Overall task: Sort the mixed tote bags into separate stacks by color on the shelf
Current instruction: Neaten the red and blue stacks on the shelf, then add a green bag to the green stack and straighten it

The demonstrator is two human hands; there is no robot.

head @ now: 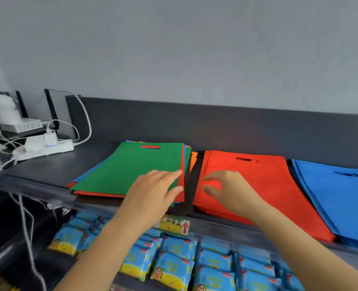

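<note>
green bag (132,164) — likely limp, light, take by corner | left hand (153,192) flat on it | right hand (226,187) curled, grip unclear

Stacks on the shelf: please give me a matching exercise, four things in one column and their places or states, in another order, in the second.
1 mixed stack
2 red stack
3 blue stack
4 power strip

A far right
B far left
C green on top
D between two stacks

Pairs: 1-C, 2-D, 3-A, 4-B
</note>
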